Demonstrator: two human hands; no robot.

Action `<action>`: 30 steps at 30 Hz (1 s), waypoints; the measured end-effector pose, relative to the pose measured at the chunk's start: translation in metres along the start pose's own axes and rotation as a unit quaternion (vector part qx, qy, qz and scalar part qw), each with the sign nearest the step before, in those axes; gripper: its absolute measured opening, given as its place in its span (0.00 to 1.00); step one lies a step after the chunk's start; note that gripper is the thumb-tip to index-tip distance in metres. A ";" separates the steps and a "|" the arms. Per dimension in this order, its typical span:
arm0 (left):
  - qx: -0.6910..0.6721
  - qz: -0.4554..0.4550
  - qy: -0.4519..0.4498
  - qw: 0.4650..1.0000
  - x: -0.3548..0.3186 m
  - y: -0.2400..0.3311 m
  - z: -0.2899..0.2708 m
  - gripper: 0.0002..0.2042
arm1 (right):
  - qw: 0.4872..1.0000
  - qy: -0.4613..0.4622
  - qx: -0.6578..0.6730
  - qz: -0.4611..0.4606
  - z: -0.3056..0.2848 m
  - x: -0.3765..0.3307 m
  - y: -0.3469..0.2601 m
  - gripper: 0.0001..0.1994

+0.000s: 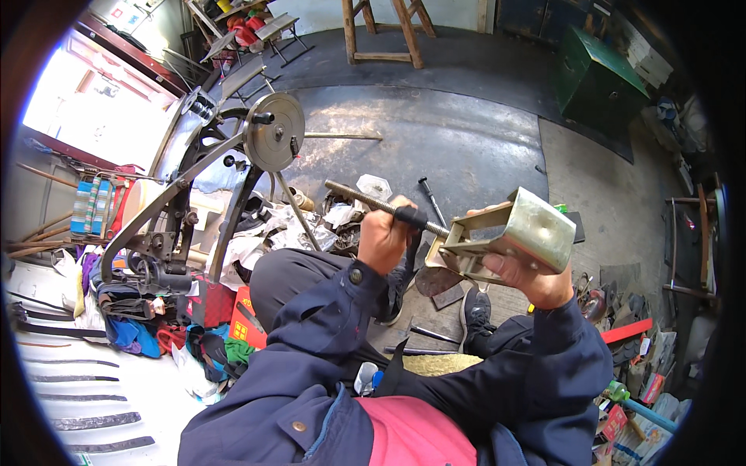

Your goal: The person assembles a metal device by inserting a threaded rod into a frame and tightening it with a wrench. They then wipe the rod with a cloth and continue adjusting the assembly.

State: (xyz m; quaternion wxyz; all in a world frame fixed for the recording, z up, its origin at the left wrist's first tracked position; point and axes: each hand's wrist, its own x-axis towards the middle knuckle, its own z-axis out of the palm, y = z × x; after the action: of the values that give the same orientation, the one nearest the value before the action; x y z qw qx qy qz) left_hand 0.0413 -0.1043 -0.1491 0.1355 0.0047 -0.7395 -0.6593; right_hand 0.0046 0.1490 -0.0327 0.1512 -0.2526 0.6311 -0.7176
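Over the floor point(579, 171), a threaded rod point(359, 196) slants down rightward into a metal bracket point(540, 229), the left hand's point(381, 242) fingers curled around the rod's black sleeve point(412, 217), the right hand's point(540, 284) gripping the bracket.

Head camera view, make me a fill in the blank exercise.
The left hand holds a threaded rod bearing a ____-coloured sleeve.
The right hand holds a metal bracket on the rod's ____ side.
The cabinet at upper right is coloured ____.
The wheeled machine stands on the person's ____ side.

Missing words: black; right; green; left.
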 end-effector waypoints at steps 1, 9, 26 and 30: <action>0.001 0.024 -0.004 1.000 0.010 -0.002 0.001 0.13 | 1.000 0.014 -0.006 0.002 -0.001 0.000 0.001 0.17; 0.047 0.079 -0.022 0.996 0.044 0.000 0.013 0.07 | 0.993 0.070 0.097 -0.004 -0.008 -0.007 0.011 0.23; -0.032 -0.089 0.094 0.991 -0.004 0.035 -0.024 0.18 | 0.995 0.065 -0.037 -0.064 0.006 0.001 -0.003 0.18; -0.020 -0.039 0.085 0.995 0.018 -0.013 -0.022 0.22 | 0.993 0.054 -0.060 -0.082 0.008 0.002 -0.002 0.17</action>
State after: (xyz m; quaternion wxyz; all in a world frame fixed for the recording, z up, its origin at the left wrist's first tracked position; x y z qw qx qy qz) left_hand 0.0258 -0.1304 -0.1563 0.1725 0.0868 -0.7111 -0.6761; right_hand 0.0075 0.1418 -0.0295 0.0422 -0.2726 0.6577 -0.7009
